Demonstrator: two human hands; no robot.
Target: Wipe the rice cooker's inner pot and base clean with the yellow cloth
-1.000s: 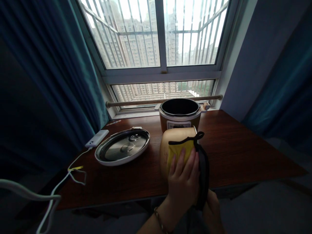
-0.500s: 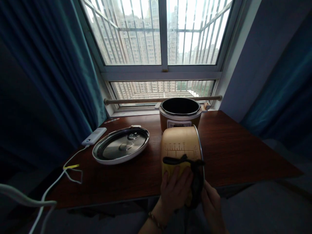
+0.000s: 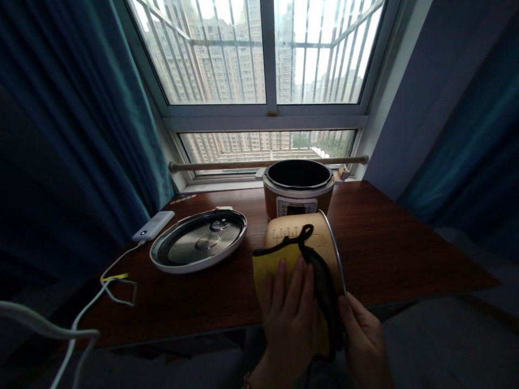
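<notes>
A gold-coloured inner pot [image 3: 279,224] is tipped on its side at the front of the table, its metal rim facing right. Measuring marks are embossed on its outer wall. My right hand [image 3: 365,329] grips it by the rim, thumb on the near side. With my left hand [image 3: 287,302] I hold a yellow cloth [image 3: 263,265] with black edging and a loop, pressing it with long fingers against the pot's outside. Just behind stands the rice cooker body [image 3: 271,197], open at the top, its control panel partly hidden by the pot.
The cooker's lid [image 3: 186,265] lies inner side up to the left. A white power bank [image 3: 154,226] with a white cable [image 3: 87,308] is at the table's left edge. Beyond the wooden table [image 3: 405,248] is a barred window [image 3: 227,65]; blue curtains [image 3: 133,108] hang at the side.
My left hand and the cloth have shifted; the cloth is spread wider, its loop now higher over the pot's marks. The pot has turned slightly, its rim leaning further right.
</notes>
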